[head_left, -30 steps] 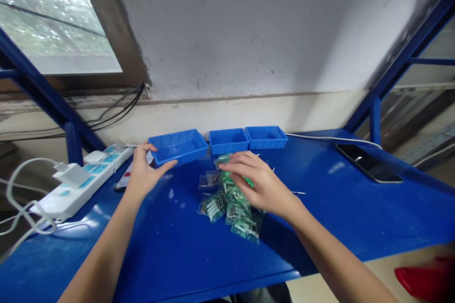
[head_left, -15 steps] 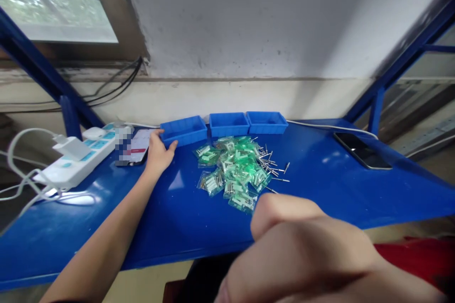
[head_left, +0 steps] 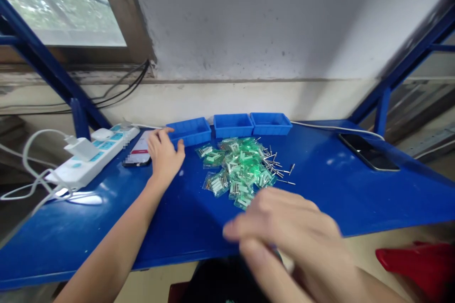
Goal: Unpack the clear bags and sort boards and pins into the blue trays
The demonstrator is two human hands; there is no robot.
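Observation:
My left hand (head_left: 165, 154) is at the left end of the leftmost blue bin (head_left: 190, 139). Its thumb and fingers are spread around the bin's near left corner, and I cannot tell how firmly they touch it. My right hand (head_left: 287, 227) is raised close to the camera, above the table's front edge and blurred. Its fingers are curled, with thumb and index finger close together; anything inside them is hidden. Beyond it lies a heap of small clear-green plastic packets (head_left: 241, 163) with pale strips and metal pins inside. Loose metal pins (head_left: 273, 165) are scattered at the heap's right side.
Two more blue bins, a middle one (head_left: 232, 131) and a right one (head_left: 272, 130), stand along the wall. A phone (head_left: 140, 151) and a white power strip (head_left: 85, 161) with cables are at left. Another dark phone (head_left: 369, 151) lies at right on the blue table (head_left: 185, 232).
My right hand has moved away from the camera, showing its thumb and index finger. My left hand has shifted slightly at the bin's corner, its fingers lifting. The whole view has shifted a little.

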